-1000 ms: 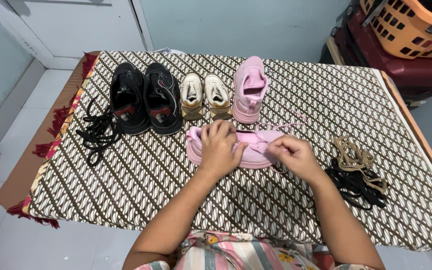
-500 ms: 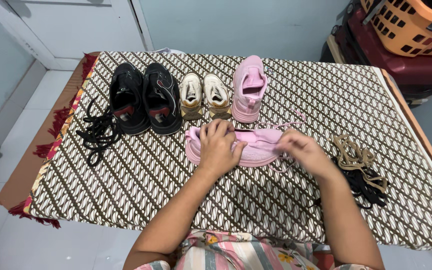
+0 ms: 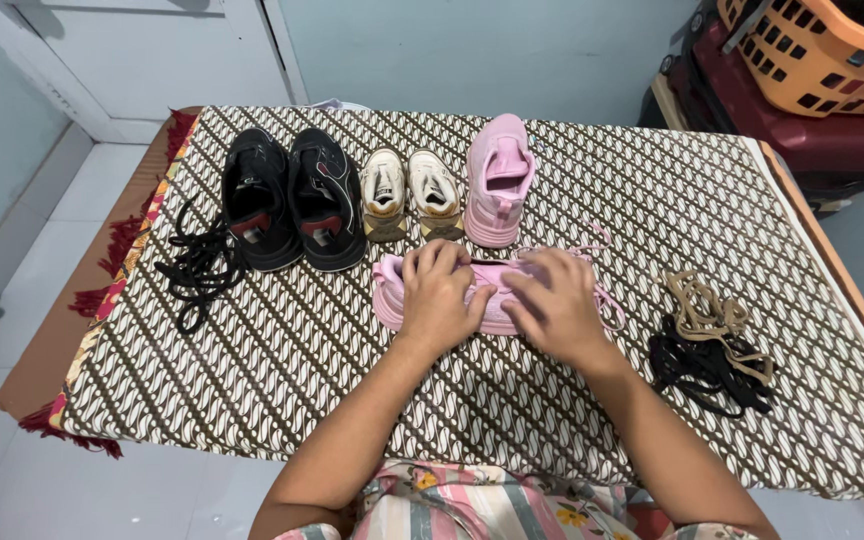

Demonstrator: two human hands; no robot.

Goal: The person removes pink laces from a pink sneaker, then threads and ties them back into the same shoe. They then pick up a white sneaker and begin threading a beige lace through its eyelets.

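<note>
A pink shoe [image 3: 389, 285] lies on its side across the middle of the patterned cloth. My left hand [image 3: 439, 298] grips its heel half from above. My right hand [image 3: 553, 305] rests over its toe half, fingers curled on the upper. A thin pink lace [image 3: 610, 305] trails from the shoe to the right of my right hand. The matching pink shoe [image 3: 498, 178] stands upright just behind.
Two black shoes [image 3: 290, 195] and a small beige pair [image 3: 408, 190] stand at the back left. Black laces [image 3: 195, 268] lie at the left, beige laces [image 3: 706, 310] and black laces [image 3: 700, 368] at the right. An orange basket [image 3: 820, 50] sits beyond the patterned cloth [image 3: 272, 360].
My right hand has moved left from the lace at the toe end and now lies over the shoe's front half. My left hand has stayed on the heel half.
</note>
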